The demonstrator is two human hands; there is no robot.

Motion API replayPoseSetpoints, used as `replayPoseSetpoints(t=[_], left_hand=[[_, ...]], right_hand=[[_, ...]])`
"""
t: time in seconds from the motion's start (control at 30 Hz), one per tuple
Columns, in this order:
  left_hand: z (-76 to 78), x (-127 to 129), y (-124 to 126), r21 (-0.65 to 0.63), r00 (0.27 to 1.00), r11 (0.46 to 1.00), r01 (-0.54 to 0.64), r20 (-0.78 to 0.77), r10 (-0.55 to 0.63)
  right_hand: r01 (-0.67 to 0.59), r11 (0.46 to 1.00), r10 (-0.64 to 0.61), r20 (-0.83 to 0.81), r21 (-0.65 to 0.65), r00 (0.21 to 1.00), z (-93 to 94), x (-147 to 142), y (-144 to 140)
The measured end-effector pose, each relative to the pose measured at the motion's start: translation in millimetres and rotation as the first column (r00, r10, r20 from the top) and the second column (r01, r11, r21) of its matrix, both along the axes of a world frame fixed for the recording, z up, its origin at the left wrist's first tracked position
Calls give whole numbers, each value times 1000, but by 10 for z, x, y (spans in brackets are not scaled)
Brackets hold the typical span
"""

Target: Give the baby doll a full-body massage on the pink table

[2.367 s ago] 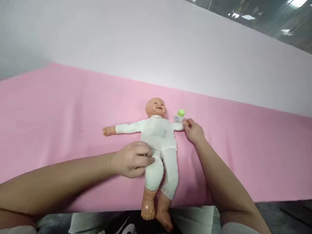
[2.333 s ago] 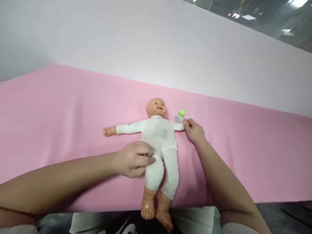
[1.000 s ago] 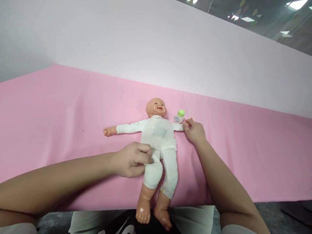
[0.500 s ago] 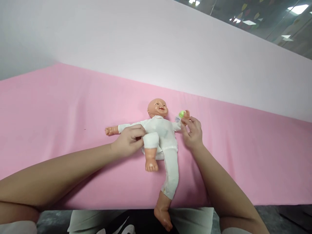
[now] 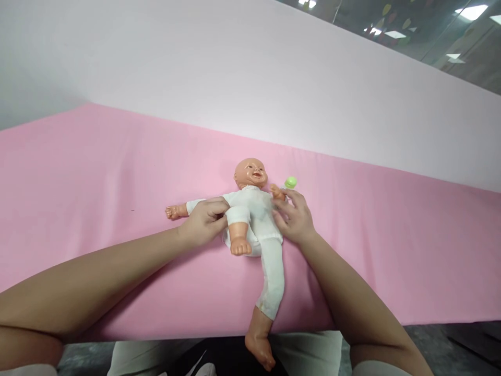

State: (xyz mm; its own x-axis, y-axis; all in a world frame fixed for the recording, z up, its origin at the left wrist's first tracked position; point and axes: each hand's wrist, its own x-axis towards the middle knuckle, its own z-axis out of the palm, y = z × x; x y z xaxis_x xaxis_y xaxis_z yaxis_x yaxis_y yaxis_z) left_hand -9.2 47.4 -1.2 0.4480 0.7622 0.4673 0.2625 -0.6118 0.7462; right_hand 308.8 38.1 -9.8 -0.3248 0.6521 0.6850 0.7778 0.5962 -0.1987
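While the left hand (image 5: 205, 221) pinches the doll's leg (image 5: 238, 215), the right (image 5: 297, 217) curls loosely.

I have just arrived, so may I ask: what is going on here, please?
Someone is handling a doll lying face up on a pink surface. The left hand grips one bent leg near the knee. The right hand is at the arm on the opposite side, its exact grip blurred. A green-capped bottle is just beyond, partly hidden.

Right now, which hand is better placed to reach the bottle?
Probably the right hand. It is closer to the bottle; the left hand is across the doll, at its bent leg. But the right hand is also at the doll's arm.
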Motion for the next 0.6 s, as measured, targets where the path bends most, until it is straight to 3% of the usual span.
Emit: replayPoseSetpoints(t=[0.1,0.2,0.33,0.4,0.5,0.6], left_hand=[[72,-25,-117,158,996,983,90,6,-92],[112,-20,-251,175,976,960,218,-14,-219],[138,47,-420,108,912,906,410,-55,-406],[143,91,-481,137,872,861,489,-106,-478],[134,140,-528,246,840,804,541,-214,-499],[109,145,-533,299,840,788,539,-260,-476]], right_hand=[[221,975,-216,-111,32,970,-28,166,75],[357,929,-368,-162,-91,916,-37,359,160],[411,836,-493,-169,-363,853,-35,535,254],[426,786,-538,-157,-448,828,-45,571,284],[426,747,-558,-133,-510,819,-76,596,313],[417,741,-563,-147,-527,813,-106,617,329]])
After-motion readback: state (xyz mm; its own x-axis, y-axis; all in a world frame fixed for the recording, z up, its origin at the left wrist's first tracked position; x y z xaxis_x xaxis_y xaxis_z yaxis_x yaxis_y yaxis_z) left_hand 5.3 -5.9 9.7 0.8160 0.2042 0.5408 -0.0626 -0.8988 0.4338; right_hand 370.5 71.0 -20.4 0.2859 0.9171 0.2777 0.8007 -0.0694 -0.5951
